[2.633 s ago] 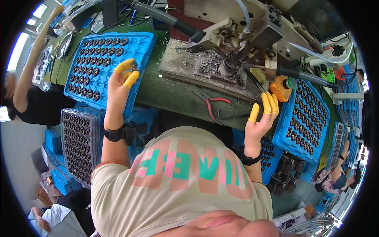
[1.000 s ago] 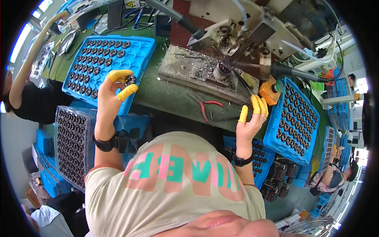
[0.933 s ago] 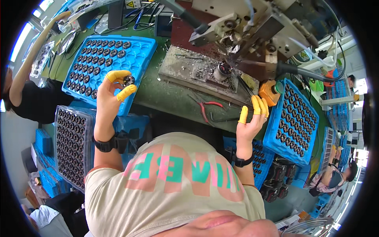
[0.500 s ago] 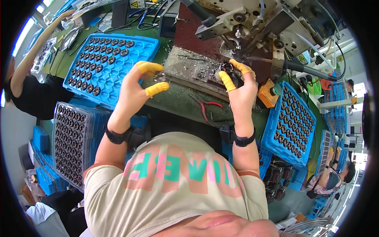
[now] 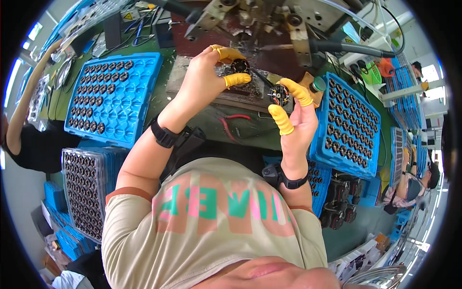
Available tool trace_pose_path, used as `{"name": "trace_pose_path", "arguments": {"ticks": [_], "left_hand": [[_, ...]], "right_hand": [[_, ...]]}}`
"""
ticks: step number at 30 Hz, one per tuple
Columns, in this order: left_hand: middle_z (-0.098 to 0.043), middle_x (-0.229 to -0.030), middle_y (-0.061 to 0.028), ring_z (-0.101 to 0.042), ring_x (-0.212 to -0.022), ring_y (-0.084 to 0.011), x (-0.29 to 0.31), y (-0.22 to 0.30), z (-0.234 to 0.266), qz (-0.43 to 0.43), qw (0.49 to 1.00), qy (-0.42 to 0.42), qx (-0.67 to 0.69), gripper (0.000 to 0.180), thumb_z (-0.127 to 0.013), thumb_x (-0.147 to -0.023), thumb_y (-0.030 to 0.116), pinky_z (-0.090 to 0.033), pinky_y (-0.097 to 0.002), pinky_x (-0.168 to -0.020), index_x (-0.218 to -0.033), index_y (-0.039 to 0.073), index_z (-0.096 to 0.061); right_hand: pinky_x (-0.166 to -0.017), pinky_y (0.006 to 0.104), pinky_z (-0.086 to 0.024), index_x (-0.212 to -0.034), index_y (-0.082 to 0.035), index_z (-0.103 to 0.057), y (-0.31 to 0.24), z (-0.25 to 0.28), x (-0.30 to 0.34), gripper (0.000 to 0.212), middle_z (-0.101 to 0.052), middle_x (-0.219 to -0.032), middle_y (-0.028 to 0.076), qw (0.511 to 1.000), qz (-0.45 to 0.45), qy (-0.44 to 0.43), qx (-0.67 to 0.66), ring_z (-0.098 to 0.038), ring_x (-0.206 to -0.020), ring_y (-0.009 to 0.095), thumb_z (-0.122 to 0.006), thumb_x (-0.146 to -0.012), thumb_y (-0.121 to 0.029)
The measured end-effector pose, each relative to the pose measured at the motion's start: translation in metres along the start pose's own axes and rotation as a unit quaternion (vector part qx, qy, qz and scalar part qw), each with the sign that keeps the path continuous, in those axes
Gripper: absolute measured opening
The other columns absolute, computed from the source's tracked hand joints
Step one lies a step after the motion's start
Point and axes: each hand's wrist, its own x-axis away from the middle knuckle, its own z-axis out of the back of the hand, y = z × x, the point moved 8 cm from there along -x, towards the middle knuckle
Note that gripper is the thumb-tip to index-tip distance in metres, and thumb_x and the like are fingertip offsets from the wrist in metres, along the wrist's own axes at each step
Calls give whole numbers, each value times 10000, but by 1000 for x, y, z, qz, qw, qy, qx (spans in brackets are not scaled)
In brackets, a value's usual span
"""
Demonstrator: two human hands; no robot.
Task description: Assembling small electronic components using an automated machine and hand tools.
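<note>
My left hand [image 5: 196,79], with yellow covers on thumb and forefinger, pinches a dark ring-shaped motor stator [image 5: 239,66] just above the metal base plate [image 5: 180,72] of the machine. Another round stator [image 5: 278,95], showing coloured windings and pale prongs, is held by my right hand [image 5: 301,118] between its yellow-covered fingers. This hand is nearer to me, at the right end of the plate. The two stators are apart. Ahead of both hands stands the machine [image 5: 299,41], with its metal arms and dark red bed.
On the left lies a blue tray [image 5: 127,101] partly filled with stators; a fuller blue tray [image 5: 315,144] is on the right. Red-handled pliers [image 5: 226,126] rest on the green bench before me. An orange block [image 5: 308,82] and a green-lidded jar [image 5: 318,84] border the right tray. Other people work at both sides.
My left hand has moved right with its stator, over the base plate. My right hand has drawn its stator back from the machine towards me. The whole view has shifted a little.
</note>
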Motion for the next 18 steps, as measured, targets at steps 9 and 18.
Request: {"name": "trace_pose_path", "arguments": {"ticks": [9,18], "left_hand": [[-663,-955,-110,-655,-856,-206,-5,-7,-16,51,995,-59,67,416,-862,-697,208,-520,-322,-766,-1006,4,-673],[-626,-895,-123,-636,-829,-270,-3,1,-13,18,998,-52,28,414,-853,-699,221,-518,-362,-774,-1001,13,-663]], "right_hand": [[-986,314,-401,-1162,1,-619,12,23,11,472,-617,-1151,81,999,-6,23,38,-559,-1080,191,-817,-742,-79],[-925,320,-451,-1151,-29,-629,10,32,13,445,-626,-1111,106,973,34,36,225,-577,-1052,232,-815,-756,-115]]}}
